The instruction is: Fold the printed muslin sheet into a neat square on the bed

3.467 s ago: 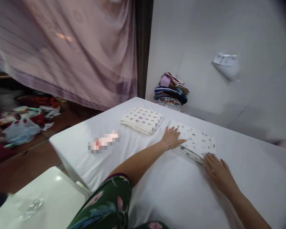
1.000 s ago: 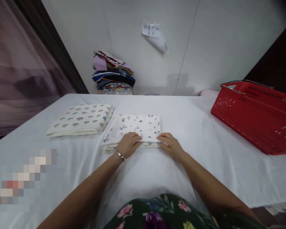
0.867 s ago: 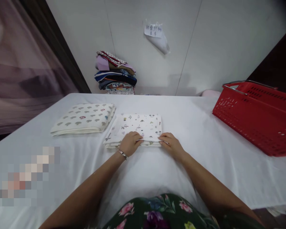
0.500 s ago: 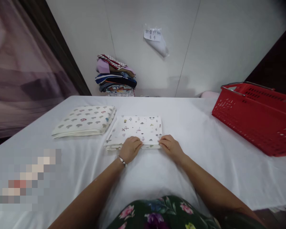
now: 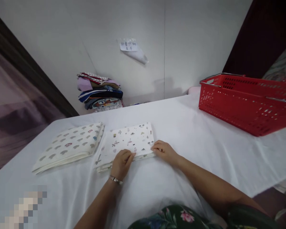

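A white folded cloth [image 5: 135,137] printed with small plants and leaves lies flat on the table in front of me. My left hand [image 5: 122,163], with a silver bracelet at its wrist, pinches the near edge of this cloth left of its middle. At the near right corner, my right hand [image 5: 165,152] has its fingers closed on the same cloth. To the left lies a second folded cloth [image 5: 71,143], cream with grey mushroom-like shapes and a few red and blue ones; neither hand touches it.
A white sheet [image 5: 181,127] covers the table. At the right stands a red perforated basket [image 5: 243,106] with metal handles. Beyond the far edge is a stack of folded fabrics [image 5: 100,92] by the wall. A paper sign [image 5: 128,45] hangs above. Part of the lower left is pixelated.
My view has turned to the right and tilted, so the cloths appear lower and further left. Both hands remain on the near edge of the plant-print cloth.
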Action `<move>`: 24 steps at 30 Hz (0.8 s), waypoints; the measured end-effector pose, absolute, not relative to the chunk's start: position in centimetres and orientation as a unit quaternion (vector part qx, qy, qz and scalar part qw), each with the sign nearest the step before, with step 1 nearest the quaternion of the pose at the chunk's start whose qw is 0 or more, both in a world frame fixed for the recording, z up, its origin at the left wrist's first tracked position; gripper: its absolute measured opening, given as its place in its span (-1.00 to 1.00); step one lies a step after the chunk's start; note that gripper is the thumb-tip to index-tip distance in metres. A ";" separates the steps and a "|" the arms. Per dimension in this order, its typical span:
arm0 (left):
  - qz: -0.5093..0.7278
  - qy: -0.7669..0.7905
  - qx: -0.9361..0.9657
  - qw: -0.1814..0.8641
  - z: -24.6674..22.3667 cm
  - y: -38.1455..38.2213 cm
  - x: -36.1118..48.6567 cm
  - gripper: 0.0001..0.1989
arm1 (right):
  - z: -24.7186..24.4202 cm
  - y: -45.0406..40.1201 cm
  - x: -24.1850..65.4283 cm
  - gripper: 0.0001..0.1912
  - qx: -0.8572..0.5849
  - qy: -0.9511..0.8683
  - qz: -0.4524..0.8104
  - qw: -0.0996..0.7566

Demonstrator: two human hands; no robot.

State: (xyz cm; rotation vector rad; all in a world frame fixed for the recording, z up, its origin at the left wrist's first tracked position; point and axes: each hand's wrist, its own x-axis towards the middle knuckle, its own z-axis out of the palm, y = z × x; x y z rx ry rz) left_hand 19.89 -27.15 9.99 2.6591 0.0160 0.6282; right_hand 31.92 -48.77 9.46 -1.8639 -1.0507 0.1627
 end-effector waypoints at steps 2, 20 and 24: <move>0.220 0.028 0.960 0.170 10.7 -27.4 20.5 -0.67 | 9.1 -48.4 32.2 -0.81 -0.753 -0.385 0.087 0.526; 0.148 0.010 0.988 -0.046 8.1 -30.1 23.0 -0.48 | 10.0 -47.5 39.2 -0.85 -0.700 -0.116 0.235 0.664; 0.162 0.006 0.986 -0.044 8.1 -30.1 23.0 -0.50 | 10.1 -45.2 41.4 -0.93 -0.694 -0.090 0.274 0.660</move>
